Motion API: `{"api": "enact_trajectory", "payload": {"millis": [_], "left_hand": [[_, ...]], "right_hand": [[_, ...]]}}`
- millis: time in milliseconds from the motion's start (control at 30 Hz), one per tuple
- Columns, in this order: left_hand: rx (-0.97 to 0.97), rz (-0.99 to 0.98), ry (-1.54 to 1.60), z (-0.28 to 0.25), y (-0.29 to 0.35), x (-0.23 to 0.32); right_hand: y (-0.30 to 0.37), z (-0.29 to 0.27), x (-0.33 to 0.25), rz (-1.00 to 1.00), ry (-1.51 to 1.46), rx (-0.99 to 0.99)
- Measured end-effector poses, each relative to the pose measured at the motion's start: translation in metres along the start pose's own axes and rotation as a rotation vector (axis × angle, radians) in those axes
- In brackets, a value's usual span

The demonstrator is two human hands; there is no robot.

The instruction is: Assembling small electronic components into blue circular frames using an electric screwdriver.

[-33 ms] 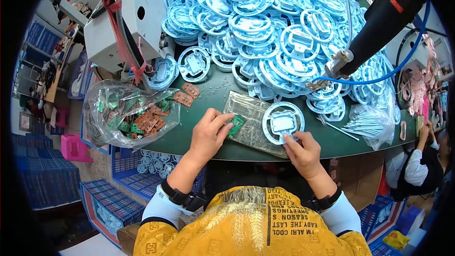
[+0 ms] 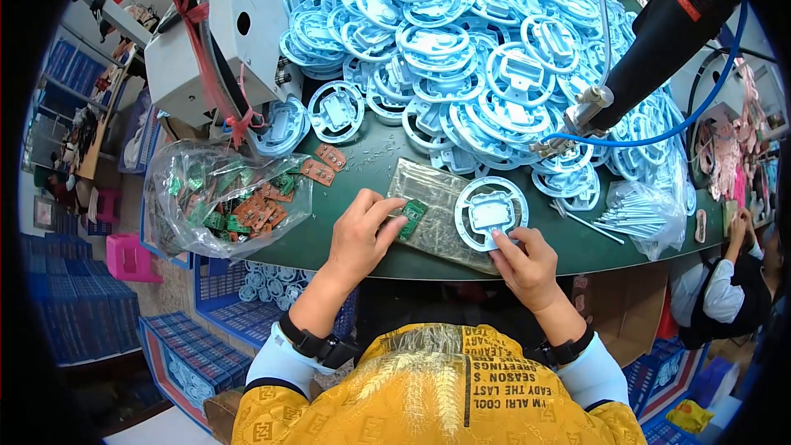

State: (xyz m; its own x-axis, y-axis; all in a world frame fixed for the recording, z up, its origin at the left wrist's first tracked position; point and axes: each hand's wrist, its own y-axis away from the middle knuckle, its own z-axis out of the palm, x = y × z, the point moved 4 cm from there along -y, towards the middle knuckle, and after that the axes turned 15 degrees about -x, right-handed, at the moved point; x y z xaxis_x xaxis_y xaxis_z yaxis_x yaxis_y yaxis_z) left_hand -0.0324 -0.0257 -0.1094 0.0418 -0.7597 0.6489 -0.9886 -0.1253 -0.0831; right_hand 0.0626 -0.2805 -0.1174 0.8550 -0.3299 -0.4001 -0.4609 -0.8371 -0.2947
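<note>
Two fingertip pinches barely shift; left hand [image 2: 358,235] on green circuit board [image 2: 414,218], right hand [image 2: 528,269] on pale-blue wheel [image 2: 492,212]; both remain apart.

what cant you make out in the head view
Head view, all:
Green circuit board's left edge: partly covered by the left hand.
Underside of the round blue part in the right hand: faces away.
Blue pile's lowest pieces: buried under others.
Black tool's upper end: cut off by the top edge.
</note>
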Motion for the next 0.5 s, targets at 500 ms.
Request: {"api": "enact_trajectory", "payload": {"millis": [500], "left_hand": [[-0.028, -0.374, 0.252, 0.001, -0.007, -0.019]], "right_hand": [[-0.008, -0.014, -0.004, -0.027, 0.008, -0.029]]}}
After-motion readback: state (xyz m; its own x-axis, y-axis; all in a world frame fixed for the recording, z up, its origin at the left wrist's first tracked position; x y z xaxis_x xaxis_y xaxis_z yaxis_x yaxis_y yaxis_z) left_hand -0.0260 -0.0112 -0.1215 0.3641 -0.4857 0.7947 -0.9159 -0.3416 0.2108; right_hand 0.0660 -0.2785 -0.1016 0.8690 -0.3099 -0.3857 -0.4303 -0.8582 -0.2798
